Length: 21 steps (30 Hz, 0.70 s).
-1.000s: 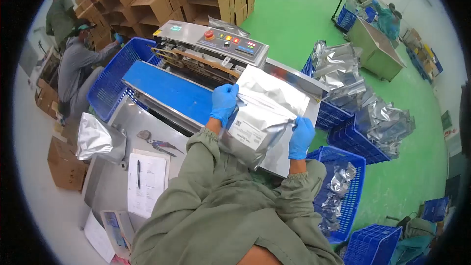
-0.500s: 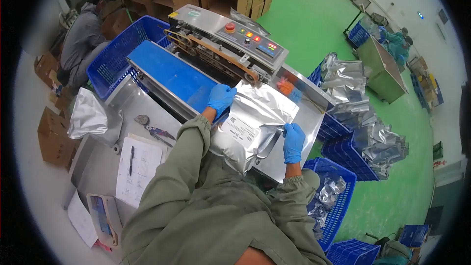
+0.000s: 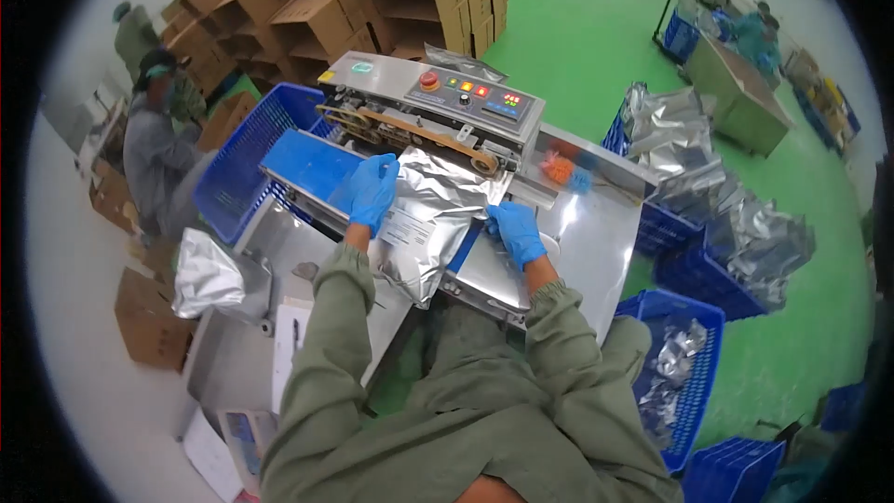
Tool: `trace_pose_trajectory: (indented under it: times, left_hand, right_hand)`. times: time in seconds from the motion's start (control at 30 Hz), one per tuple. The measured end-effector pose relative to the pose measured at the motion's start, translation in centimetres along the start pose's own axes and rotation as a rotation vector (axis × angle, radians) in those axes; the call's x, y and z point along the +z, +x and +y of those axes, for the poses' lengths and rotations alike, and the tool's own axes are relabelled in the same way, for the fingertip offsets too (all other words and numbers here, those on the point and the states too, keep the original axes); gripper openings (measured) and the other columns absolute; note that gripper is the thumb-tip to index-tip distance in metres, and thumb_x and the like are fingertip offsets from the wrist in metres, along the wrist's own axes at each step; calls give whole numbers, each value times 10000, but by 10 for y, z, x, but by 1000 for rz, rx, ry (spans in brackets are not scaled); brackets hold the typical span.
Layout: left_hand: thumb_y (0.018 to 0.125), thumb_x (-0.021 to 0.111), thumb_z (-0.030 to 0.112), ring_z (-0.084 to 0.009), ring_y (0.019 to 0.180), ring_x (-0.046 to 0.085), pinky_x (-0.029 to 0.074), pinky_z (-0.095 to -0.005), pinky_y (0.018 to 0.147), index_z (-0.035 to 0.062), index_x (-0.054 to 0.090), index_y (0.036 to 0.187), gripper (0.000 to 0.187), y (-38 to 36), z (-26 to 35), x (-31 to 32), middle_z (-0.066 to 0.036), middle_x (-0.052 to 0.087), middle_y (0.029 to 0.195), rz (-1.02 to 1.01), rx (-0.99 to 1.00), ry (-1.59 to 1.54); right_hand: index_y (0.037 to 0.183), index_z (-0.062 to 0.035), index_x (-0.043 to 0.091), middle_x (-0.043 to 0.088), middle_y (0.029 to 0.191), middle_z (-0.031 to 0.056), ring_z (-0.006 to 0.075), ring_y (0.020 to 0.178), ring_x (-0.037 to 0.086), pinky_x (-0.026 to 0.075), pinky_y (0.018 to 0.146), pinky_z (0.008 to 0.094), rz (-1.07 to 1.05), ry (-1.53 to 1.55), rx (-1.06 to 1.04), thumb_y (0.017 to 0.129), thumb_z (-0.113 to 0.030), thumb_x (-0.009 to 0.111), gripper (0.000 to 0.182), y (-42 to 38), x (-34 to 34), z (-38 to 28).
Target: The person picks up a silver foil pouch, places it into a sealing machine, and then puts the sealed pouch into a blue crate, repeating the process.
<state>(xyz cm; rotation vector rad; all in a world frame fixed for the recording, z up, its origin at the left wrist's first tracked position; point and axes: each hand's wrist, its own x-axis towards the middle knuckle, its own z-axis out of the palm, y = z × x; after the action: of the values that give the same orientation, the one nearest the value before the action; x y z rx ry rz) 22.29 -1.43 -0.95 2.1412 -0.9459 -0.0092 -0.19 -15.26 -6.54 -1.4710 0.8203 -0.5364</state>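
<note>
A silver foil bag [image 3: 430, 210] with a white printed label lies across the front of the band sealer [image 3: 382, 84], its upper edge at the machine's sealing track. My left hand [image 3: 374, 194], in a blue glove, grips the bag's left side near the top. At the bag's right edge, my gloved right hand [image 3: 518, 233] has its fingers closed on the foil. The blue conveyor belt [image 3: 312, 166] runs out to the left, partly covered by the bag and my left hand. Lit buttons and a display show on the sealer's panel.
A blue crate [image 3: 216, 188] stands beyond the belt's left end, near a seated person [image 3: 163, 154]. Another silver bag [image 3: 212, 275] and papers lie on the left metal table. Crates of foil bags [image 3: 672, 142] stand at right; cardboard boxes [image 3: 321, 14] are stacked behind.
Both hands have moved the bag leftward along the sealer, and its top edge now sits at the sealing track. The camera view has also shifted.
</note>
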Motion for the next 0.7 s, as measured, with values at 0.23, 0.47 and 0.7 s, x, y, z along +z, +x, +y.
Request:
trace_pose_trajectory:
  times: [0.23,0.47,0.7]
  left_hand:
    - [868,573,144,-148,943,573,445,-292,804,66,664,991,171,-93,123,-17,-52,644,979,-190,206,-341]
    - [910,501,195,-156,874,539,418,-295,809,-23,615,984,256,-162,120,27,-105,633,1009,-558,220,-419]
    - [919,491,209,-145,861,525,403,-283,794,-21,615,1014,278,-171,169,66,-83,634,1026,-682,273,-240]
  right_hand:
    - [717,-107,652,622,717,134,297,659,609,496,598,369,8,-965,-582,783,-218,545,167,5,38,14]
    - [911,-84,647,609,935,120,289,857,581,481,735,373,558,-557,-446,816,-154,506,184,-225,-160,90]
    - [807,-41,660,634,796,192,360,780,617,488,712,436,893,-753,1001,746,-331,563,312,-508,-285,290]
